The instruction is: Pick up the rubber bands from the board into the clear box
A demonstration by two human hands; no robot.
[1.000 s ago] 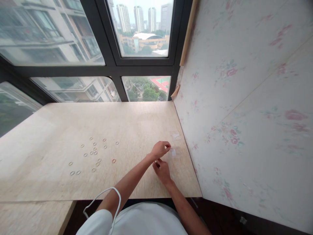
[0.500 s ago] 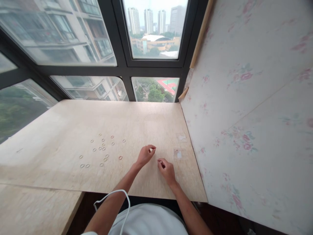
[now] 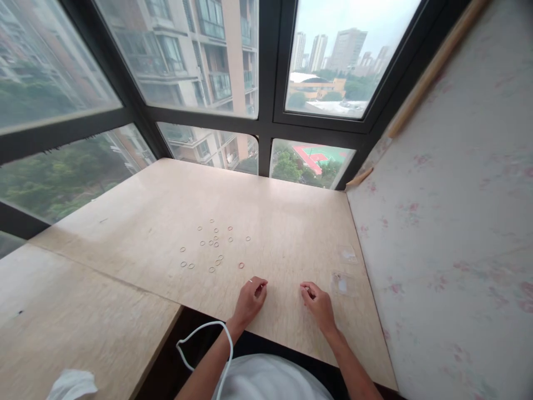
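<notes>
Plastic boxes [image 3: 350,286] lie beside the right hand [image 3: 317,303]; thin rings [image 3: 219,260] lie scattered on the desk [image 3: 283,216] beyond the left hand [image 3: 251,297]. Both curl narrow; whether they hold anything, I cannot tell.

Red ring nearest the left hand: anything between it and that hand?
Nothing visible. Only the tabletop shows between the left hand and the red ring; the other rings lie off that line.

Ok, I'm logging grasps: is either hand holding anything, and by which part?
Can't tell: the left hand and right hand are both curled; no held item shows clearly.
</notes>
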